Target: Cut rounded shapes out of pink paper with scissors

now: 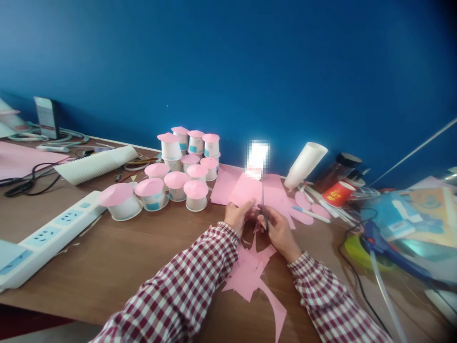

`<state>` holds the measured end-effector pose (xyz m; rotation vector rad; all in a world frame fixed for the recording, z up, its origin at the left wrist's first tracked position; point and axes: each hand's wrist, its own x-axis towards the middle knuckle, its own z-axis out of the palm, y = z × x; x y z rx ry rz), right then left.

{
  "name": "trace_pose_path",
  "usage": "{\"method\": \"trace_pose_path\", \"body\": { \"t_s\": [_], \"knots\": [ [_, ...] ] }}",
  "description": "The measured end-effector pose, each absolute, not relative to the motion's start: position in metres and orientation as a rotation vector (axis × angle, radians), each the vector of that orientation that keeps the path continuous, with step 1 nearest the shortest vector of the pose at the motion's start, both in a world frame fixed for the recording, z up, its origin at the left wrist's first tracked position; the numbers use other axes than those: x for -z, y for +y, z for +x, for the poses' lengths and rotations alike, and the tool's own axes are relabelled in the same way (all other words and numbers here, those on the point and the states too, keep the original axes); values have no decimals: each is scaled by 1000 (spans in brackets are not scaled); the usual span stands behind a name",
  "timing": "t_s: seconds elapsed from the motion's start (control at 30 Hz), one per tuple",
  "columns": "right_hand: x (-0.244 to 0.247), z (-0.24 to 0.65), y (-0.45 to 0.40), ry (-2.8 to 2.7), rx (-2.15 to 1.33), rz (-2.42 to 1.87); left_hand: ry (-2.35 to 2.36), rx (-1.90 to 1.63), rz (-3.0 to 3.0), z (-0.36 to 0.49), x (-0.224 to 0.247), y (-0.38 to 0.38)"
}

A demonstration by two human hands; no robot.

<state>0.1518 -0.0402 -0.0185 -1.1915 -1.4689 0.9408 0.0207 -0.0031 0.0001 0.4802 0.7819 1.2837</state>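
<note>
In my right hand (280, 232) is a pair of scissors (263, 202), its blades pointing away from me. My left hand (238, 216), closed by thumb and fingers, grips a piece of pink paper (243, 189) beside the blades. Part of what lies between the two hands is hidden by the fingers. Beyond them, flat sheets of pink paper (221, 183) lie against the wall. Jagged pink paper scraps (246, 271) are spread on the table below my wrists, one long curved strip among them.
Several paper cups with pink paper tops (153, 193) stand to the left, some stacked. A white power strip (53, 238) lies at far left, near a cup stack (98, 164). On the right are pink discs (303, 216), a red cup (338, 193) and a blue glue gun (378, 243) with cords.
</note>
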Motion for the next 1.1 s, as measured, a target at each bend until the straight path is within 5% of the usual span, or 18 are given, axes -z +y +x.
{"method": "trace_pose_path", "body": {
  "t_s": [1.1],
  "knots": [
    [15,153,-41,-1526,-804,-1250,810,-1275,464,21,0,-2]
  ]
}}
